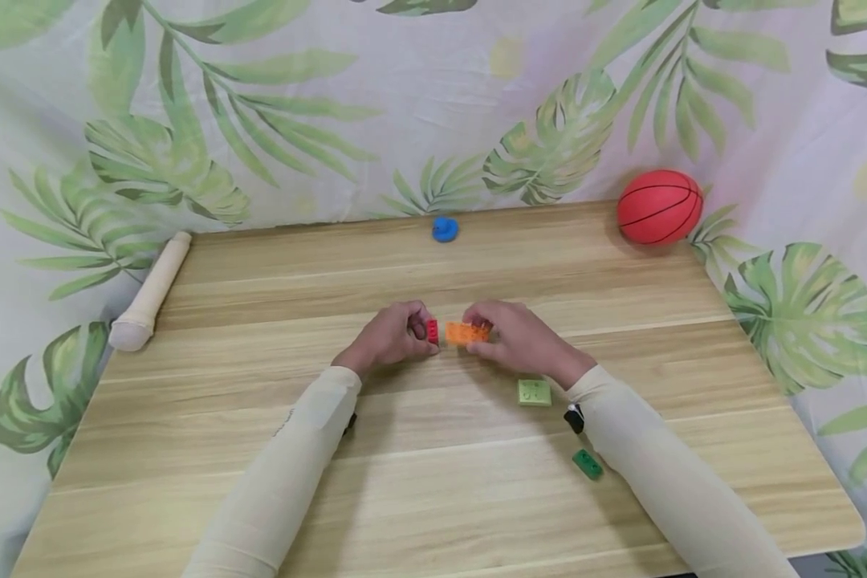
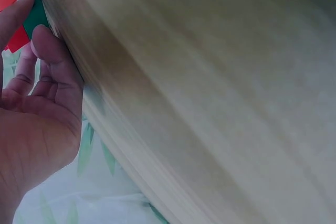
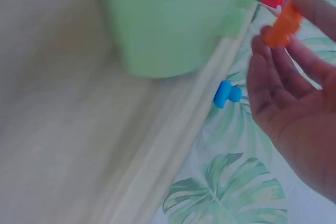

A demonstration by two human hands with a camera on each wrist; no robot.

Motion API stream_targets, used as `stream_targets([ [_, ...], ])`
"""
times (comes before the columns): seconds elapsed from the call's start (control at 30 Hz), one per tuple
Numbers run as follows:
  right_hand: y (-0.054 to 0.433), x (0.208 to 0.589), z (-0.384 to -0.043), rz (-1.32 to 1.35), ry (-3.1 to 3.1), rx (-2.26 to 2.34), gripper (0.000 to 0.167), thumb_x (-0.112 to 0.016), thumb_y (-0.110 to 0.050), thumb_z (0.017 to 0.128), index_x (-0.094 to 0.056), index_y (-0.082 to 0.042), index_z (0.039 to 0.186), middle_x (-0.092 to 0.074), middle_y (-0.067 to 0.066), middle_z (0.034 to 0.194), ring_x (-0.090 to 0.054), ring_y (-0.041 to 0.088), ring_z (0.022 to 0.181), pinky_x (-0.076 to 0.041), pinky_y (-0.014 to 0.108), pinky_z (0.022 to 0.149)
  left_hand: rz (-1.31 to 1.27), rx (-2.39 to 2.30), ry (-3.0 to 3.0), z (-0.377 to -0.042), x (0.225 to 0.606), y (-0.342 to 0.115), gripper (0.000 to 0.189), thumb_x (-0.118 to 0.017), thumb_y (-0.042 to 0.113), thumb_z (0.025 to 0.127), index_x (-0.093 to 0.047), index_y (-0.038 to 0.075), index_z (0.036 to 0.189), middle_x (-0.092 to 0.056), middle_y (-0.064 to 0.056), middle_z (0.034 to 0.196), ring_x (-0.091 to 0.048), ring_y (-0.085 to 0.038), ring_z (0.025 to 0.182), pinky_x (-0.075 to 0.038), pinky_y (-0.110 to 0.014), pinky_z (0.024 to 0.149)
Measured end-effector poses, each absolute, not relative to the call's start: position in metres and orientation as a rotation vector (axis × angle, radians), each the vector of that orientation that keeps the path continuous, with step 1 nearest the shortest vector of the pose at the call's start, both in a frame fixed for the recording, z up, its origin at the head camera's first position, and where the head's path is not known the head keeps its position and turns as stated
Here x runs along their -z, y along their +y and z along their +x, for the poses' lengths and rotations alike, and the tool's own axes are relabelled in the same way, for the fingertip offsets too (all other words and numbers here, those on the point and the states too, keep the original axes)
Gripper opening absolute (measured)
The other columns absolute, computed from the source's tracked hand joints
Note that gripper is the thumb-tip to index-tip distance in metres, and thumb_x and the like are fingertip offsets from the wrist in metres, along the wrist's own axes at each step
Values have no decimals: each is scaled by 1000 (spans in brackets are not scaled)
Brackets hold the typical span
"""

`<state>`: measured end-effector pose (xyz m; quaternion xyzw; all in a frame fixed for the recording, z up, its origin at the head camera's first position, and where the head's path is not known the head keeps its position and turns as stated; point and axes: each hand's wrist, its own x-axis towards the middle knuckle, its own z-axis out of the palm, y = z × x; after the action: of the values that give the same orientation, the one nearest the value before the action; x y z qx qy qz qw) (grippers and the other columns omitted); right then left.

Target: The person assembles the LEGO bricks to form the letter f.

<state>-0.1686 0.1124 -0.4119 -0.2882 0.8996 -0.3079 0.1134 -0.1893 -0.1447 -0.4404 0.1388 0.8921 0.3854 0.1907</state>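
Note:
Near the middle of the table, my left hand [image 1: 393,337] pinches a red toy building brick [image 1: 432,331] between thumb and fingers. A green brick [image 2: 37,17] is against the red one in the left wrist view, and the two appear joined. Just to the right, my right hand [image 1: 516,337] grips an orange building brick [image 1: 462,333] by its right end. A small gap separates the orange brick from the red one. A light green brick [image 1: 535,392] lies below the right hand, and a dark green brick [image 1: 588,464] beside the right forearm.
A blue toy duck [image 1: 445,229] sits at the table's back edge. At the back right corner rests a red basketball [image 1: 660,207]. A beige rod with a wider end [image 1: 152,293] lies along the left edge of the wooden table [image 1: 260,281]. Leaf-patterned cloth [image 1: 419,104] hangs behind.

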Motion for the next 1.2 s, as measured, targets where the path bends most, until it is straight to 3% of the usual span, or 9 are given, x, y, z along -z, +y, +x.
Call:
stream_targets([
  [0.3,80,418,-181,-943,2728,957,40,-81,-21,98,-72,-8,135,-74,10,135,-67,30,128,-51,49,114,403,-1011,2527,-188,445,-142,35,-91,18,88,-66,10,111,-70,-6,103,-59,-20,91,-49,-30,83],
  [0.9,69,418,-183,-996,2747,865,34,-83,-17,96,-77,-9,129,-72,8,126,-67,28,118,-55,47,108,383,-990,2544,-188,437,-146,36,-91,19,88,-65,10,112,-73,-9,111,-61,-21,94,-50,-34,87],
  [1.2,72,417,-183,-945,2743,854,34,-84,-19,96,-78,-10,128,-72,6,124,-68,25,114,-57,43,102,277,-1324,2366,-178,432,-152,36,-82,10,95,-64,5,126,-71,-15,112,-65,-18,85,-57,-30,68],
])
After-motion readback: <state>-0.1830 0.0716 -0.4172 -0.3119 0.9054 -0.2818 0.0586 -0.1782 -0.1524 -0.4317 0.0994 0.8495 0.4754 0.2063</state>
